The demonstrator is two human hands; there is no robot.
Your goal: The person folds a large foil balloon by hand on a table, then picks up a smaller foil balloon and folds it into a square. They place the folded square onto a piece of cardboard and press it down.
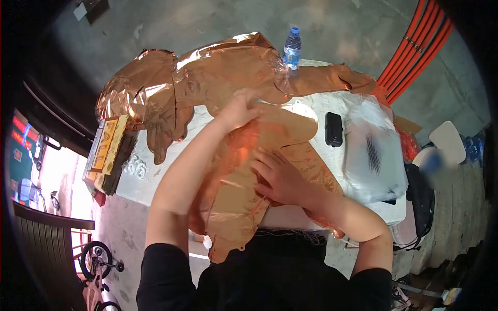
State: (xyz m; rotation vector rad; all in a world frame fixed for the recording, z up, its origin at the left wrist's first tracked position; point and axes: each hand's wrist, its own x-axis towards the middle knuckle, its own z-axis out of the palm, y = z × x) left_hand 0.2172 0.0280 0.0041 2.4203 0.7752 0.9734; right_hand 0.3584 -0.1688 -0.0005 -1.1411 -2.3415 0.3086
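Copper foil (225, 67) crowded the far bottle (292, 49), so one careless tug could've tipped it, right grip (281, 179) spread, left grip (238, 109) honestly couldn't tell.

Before me the copper-coloured foil (233, 199) looks metallic, smooth in places and finely creased in others. The far foil (223, 65) is glossier, crinkled, with mirror-bright highlights. I see a smooth, pale tabletop (142, 186), a clear, shiny plastic bottle (292, 47), a black case (333, 129) like hard plastic, and a filmy, wrinkled, translucent plastic bag (371, 155). My sleeves (166, 269) are matt black cloth; the floor (337, 20) looks like mottled concrete.
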